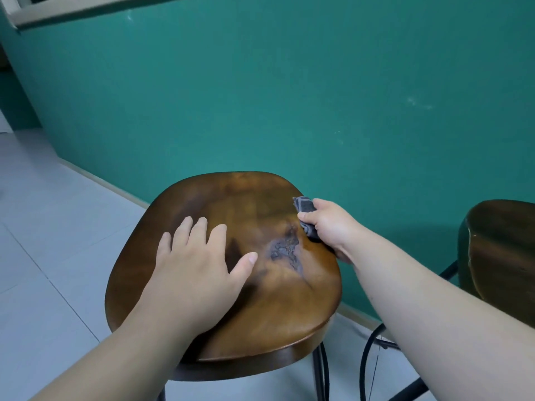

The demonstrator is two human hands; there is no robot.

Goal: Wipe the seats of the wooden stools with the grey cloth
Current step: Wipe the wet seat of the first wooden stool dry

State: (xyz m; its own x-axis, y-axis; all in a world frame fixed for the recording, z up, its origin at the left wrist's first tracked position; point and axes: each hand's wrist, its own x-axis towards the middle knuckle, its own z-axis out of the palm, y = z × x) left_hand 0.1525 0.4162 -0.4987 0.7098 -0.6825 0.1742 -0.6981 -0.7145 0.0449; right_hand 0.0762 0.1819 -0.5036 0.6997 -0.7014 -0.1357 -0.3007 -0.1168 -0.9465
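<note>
A wooden stool with a brown, glossy seat (252, 204) stands in front of me, with a dark worn patch near the seat's middle. My left hand (194, 261) lies flat on the seat's left half, fingers straight and spread. My right hand (330, 224) grips the bunched grey cloth (307, 208) at the seat's right edge, the cloth touching the wood there. A second wooden stool (498, 250) stands at the right, partly cut off by the frame.
A teal wall (289, 96) runs close behind both stools. Pale floor tiles (52, 241) spread to the left. Black metal stool legs and a thin ring (367, 363) show below, between the two stools.
</note>
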